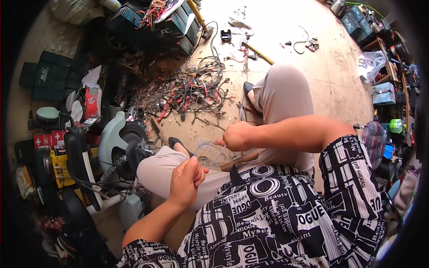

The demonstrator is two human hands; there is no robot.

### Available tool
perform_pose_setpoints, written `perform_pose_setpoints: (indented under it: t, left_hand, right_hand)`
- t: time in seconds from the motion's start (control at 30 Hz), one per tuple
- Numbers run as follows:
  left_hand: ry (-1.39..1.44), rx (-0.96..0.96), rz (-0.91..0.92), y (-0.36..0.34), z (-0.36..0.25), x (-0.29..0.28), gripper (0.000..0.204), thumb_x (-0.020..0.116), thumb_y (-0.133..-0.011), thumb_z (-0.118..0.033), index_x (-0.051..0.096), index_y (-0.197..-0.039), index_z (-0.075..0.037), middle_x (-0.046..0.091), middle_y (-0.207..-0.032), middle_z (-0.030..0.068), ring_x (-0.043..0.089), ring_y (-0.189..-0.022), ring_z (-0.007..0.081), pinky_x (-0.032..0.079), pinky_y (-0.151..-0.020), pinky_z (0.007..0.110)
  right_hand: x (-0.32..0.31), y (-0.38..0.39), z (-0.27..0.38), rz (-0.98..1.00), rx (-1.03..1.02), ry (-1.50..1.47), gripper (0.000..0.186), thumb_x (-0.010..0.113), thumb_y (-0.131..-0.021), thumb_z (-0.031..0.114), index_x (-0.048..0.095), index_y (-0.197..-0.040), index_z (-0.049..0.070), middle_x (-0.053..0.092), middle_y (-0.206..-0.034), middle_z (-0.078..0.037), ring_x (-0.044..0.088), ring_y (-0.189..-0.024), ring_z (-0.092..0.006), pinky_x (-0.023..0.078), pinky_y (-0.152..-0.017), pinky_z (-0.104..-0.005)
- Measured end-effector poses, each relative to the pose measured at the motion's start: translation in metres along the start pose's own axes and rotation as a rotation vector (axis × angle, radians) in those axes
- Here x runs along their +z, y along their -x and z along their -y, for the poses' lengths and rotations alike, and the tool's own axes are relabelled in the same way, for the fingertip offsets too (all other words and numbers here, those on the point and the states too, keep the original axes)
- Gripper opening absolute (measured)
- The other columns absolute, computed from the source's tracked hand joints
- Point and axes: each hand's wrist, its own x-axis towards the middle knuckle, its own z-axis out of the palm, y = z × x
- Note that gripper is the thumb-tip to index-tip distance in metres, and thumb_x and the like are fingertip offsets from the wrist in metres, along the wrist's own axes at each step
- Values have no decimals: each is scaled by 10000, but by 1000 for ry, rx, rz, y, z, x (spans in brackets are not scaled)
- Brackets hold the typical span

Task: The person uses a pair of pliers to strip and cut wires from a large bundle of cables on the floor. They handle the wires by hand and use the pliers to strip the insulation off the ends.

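Observation:
A thin pale blue and whitish wire [218, 155] bends in the gap between my two hands, in front of my knees. My left hand [187, 177] is closed in a pinch on one part of it, above my left thigh. Farther forward and to the right, my right hand [238, 135] is also closed, with the wire running to its fingers; a short piece sticks up beyond the fist. Both wire ends are hard to make out. What looks like clear plastic lies below the hands, blurred by the loops in front of it.
Ahead on the floor spreads a tangled heap of cables [203, 87] with small scraps. Dark battery boxes [165, 29] are stacked at the far left. A pale green wheeled scooter part [111, 138] stands close on my left. A yellow-handled tool [259, 53] lies beyond my right knee; shelves [393, 71] line the right.

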Motion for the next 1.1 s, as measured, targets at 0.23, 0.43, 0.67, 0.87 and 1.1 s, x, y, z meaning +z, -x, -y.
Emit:
perform_pose_setpoints:
  t: [0.23,0.43,0.67,0.87,1.1]
  left_hand:
    - [-255,30,80,37,-26,5,363,386,-980,-219,351,-638,-104,293,-551,-27,308,-483,92,406,-614,305]
    - [-165,619,-196,153,-167,-13,358,391,-973,-333,545,-1127,-49,344,-529,-43,372,-438,73,458,-494,247]
    - [-170,940,-666,195,-166,-70,282,409,-984,-211,563,-1139,-33,527,-779,-21,512,-690,84,482,-745,266]
    - [-1676,1053,-1017,165,-120,-160,500,528,-910,-176,370,-1364,-38,402,-1328,114,367,-1233,239,278,-1054,366]
    - [-2053,584,-1443,119,-125,-183,522,532,-900,-234,347,-1342,-27,377,-1342,141,323,-1248,268,228,-1075,393]
  right_hand:
    - [-29,50,23,53,-19,-16,535,365,-947,445,684,-762,56,658,-795,-170,640,-788,-355,507,-716,-438]
    - [-173,122,140,-382,-462,80,490,403,-927,404,664,-746,31,638,-730,-174,629,-686,-335,500,-656,-459]
    - [-234,18,150,-95,-787,-53,391,501,-935,409,629,-946,40,608,-756,-35,517,-663,-128,436,-609,-290]
    - [-207,22,63,-7,-395,-67,319,530,-936,350,608,-941,40,558,-698,6,501,-634,-97,431,-611,-256]
    - [-191,-4,-4,-67,-353,-328,236,651,-864,236,628,-1002,46,640,-878,-18,578,-839,-101,457,-787,-259]
